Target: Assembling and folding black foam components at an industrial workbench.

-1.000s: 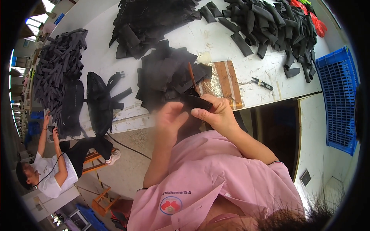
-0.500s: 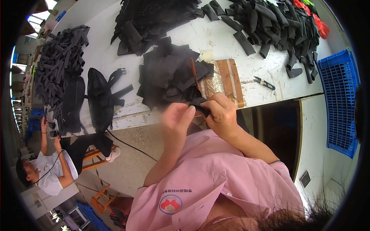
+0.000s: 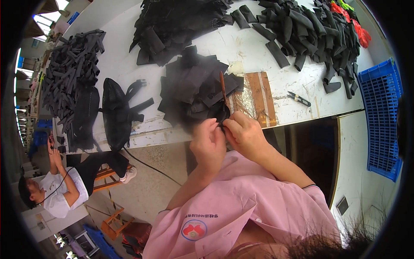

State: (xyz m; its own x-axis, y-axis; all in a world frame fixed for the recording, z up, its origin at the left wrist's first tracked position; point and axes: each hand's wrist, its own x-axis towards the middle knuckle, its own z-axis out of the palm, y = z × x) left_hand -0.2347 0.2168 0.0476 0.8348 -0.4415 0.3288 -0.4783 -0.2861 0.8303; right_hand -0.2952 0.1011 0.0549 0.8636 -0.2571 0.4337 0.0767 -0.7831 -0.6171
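pinching a black fabric piece (image 3: 221, 124), mostly hidden, between clamped fingertips of left hand (image 3: 208, 144) and right hand (image 3: 246, 133) — held at the near edge of the tabletop (image 3: 297, 77), just beside the black fabric pile (image 3: 194, 82) — left of the snips (image 3: 299, 99).

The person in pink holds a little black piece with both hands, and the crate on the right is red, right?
Not quite: the head view shows that the crate on the right is blue, not red. The left hand and right hand do hold the little black piece.
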